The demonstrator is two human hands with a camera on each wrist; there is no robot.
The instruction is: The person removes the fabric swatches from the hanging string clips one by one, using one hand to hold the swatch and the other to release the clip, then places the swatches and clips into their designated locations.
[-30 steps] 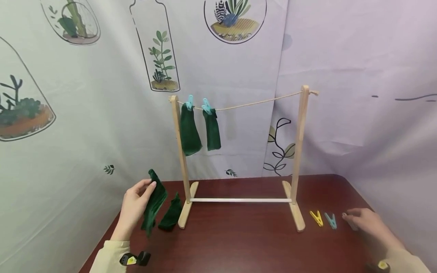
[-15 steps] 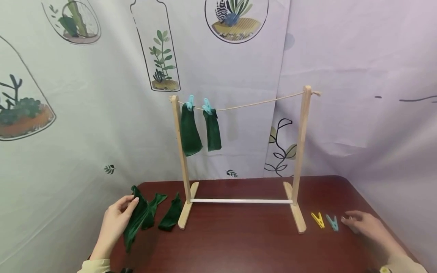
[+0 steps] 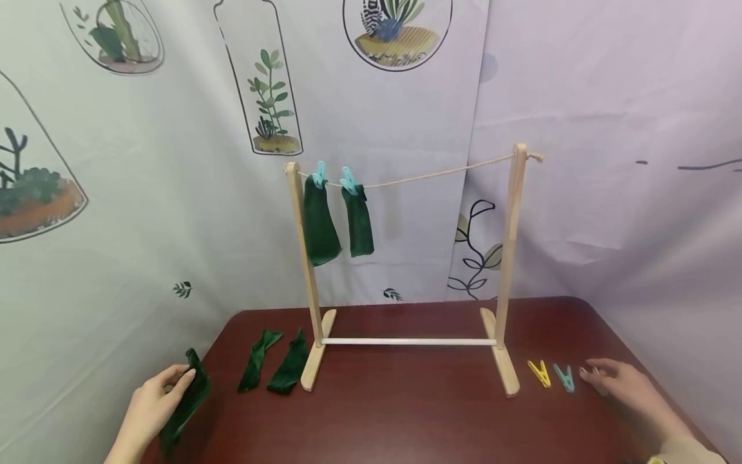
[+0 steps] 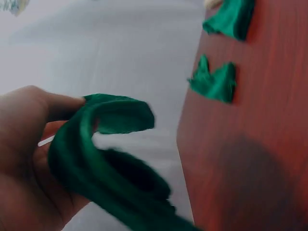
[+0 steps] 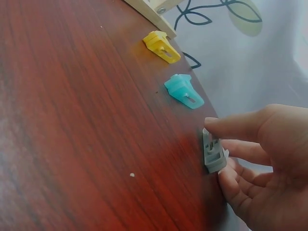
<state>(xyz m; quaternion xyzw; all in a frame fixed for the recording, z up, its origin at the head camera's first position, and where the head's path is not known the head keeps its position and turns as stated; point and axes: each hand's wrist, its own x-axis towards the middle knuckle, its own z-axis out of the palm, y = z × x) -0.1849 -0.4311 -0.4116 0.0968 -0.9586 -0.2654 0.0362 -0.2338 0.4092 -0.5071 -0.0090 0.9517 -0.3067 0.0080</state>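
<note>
At the lower left in the head view, my left hand (image 3: pixel 152 407) pinches a dark green strip of cloth (image 3: pixel 187 405) between thumb and fingers, and the strip droops below them. In the left wrist view the cloth (image 4: pixel 72 154) curls over the fingers. Two more green cloths (image 3: pixel 254 366) (image 3: pixel 291 366) lie on the table to the right of that hand. On the far right, my right hand (image 3: pixel 625 386) holds a grey clothespin (image 5: pixel 213 153) by its ends, close to the tabletop. A blue clothespin (image 3: pixel 564 377) and a yellow clothespin (image 3: pixel 540 373) lie beside it.
A wooden drying rack (image 3: pixel 507 251) stands mid-table, with a string (image 3: pixel 435 174) between its posts. Two green cloths (image 3: pixel 321 222) (image 3: pixel 359 222) hang at its left end from light blue clothespins (image 3: pixel 348 181). A printed fabric backdrop (image 3: pixel 608 96) surrounds the dark red table (image 3: pixel 406 412).
My left hand has carried its cloth left and down, away from the two cloths on the table, uncovering the nearer one. My right hand stays at the grey clothespin.
</note>
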